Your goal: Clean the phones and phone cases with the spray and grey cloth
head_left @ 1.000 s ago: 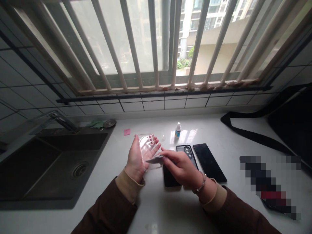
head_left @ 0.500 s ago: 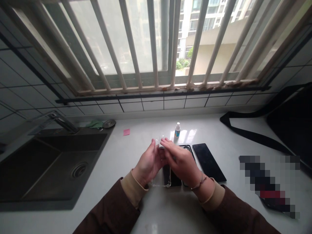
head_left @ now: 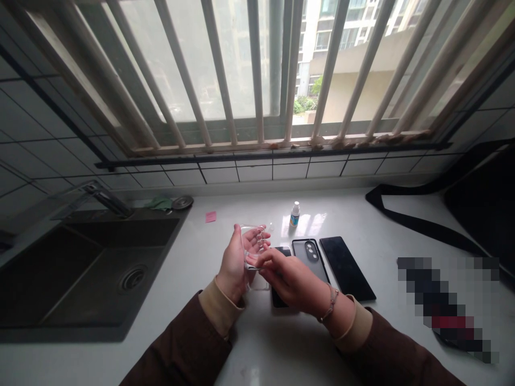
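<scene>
Brown sleeves (head_left: pixel 181 343), two, with tan cuffs, reaching over a white counter (head_left: pixel 257 343).

Right hand (head_left: pixel 287 279), with a bracelet (head_left: pixel 331 304) at the wrist: thumb and fingers pinch a small pale grey cloth (head_left: pixel 253 267) against the lower part of a clear phone case.

Left hand (head_left: pixel 233 262): palm up, thumb along the case's edge, fingers partly spread behind it, gripping the clear phone case (head_left: pixel 255 245) above the counter.

Dark phone (head_left: pixel 280 300): flat on the counter, partly hidden by the right hand.

Pixelated patch (head_left: pixel 448 316): to the right; contents cannot be told.

Sink (head_left: pixel 92 268): dark, set into the counter at left, with a round drain (head_left: pixel 133 278).

Black phone (head_left: pixel 348 268): flat, just right of the black-rimmed case.

Black-rimmed case (head_left: pixel 317 264): flat, between the two phones, camera cutout at its far end.

Small bottle (head_left: pixel 294 215): upright, white cap, coloured label, beyond the cases.

Pink note (head_left: pixel 211 216): flat, left of the bottle.

Faucet (head_left: pixel 110 201), green cloth (head_left: pixel 161 203) and round metal strainer (head_left: pixel 182 202): at the sink's far edge.

Black strap (head_left: pixel 422 222) and dark bag (head_left: pixel 485 198): far right.

Tiled wall (head_left: pixel 255 170), then barred window (head_left: pixel 259 80); buildings (head_left: pixel 350 40) outside.
</scene>
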{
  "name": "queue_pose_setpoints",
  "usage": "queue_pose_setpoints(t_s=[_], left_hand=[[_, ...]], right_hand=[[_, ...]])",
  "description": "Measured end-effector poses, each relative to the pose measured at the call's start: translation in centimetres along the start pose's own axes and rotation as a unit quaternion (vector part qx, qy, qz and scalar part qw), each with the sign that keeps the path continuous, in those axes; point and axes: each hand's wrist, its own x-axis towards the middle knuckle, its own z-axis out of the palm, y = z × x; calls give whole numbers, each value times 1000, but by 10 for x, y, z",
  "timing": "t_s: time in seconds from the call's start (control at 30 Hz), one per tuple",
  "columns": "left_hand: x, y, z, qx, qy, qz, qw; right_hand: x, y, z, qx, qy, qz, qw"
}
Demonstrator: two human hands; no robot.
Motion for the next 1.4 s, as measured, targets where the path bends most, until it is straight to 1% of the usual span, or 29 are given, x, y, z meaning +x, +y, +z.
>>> queue_pose_setpoints(t_s=[0.1, 0.2, 0.27, 0.37, 0.53, 0.67, 0.73, 0.8, 0.83, 0.9, 0.93, 0.97, 1.03, 1.1, 1.13, 1.17, 1.23, 1.4], left_hand=[[0, 4, -1, -14, 12, 19, 1000], [1, 7, -2, -19, 18, 24, 999], [2, 8, -3, -16, 24, 26, 999], [3, 9, -5, -7, 36, 28, 999], [4, 8, -5, 5, 53, 20, 998], [3, 4, -5, 15, 51, 4, 999], [3, 3, -5, 14, 49, 7, 999], [4, 2, -5, 16, 50, 16, 998], [4, 2, -5, 19, 50, 19, 998], [5, 3, -5, 24, 41, 21, 999], [5, 3, -6, 24, 31, 23, 999], [4, 3, -6, 22, 19, 27, 999], [2, 2, -5, 24, -12, 33, 999], [-1, -1, -4, 47, -41, 33, 998], [-3, -4, -2, 63, -53, 31, 996], [-5, -7, -1, 78, -62, 31, 995], [-8, -14, 0, 98, -79, 46, 991], [-12, -27, 0, 99, -144, 98, 980]], right_hand=[[-1, -1, 0, 80, -24, 35, 996], [-2, 4, 3, 154, -22, 49, 987], [-4, 8, 5, 178, -23, 59, 982], [-5, 12, 7, 184, -25, 69, 980], [-3, 10, 6, 181, -22, 58, 982], [-1, 5, 1, 140, -8, 65, 988], [0, 2, -2, 119, -8, 67, 991], [0, 2, -3, 116, -5, 74, 991], [0, 3, -3, 130, 2, 85, 988], [1, 8, -2, 192, 31, 130, 972], [2, 11, -2, 227, 61, 160, 959], [3, 14, -3, 260, 101, 193, 941], [6, 20, -4, 312, 199, 244, 896], [10, 22, -7, 356, 280, 265, 851], [11, 21, -8, 378, 303, 267, 833], [13, 19, -9, 396, 313, 265, 821], [15, 11, -9, 425, 309, 254, 812], [14, -9, -3, 472, 274, 204, 813]])
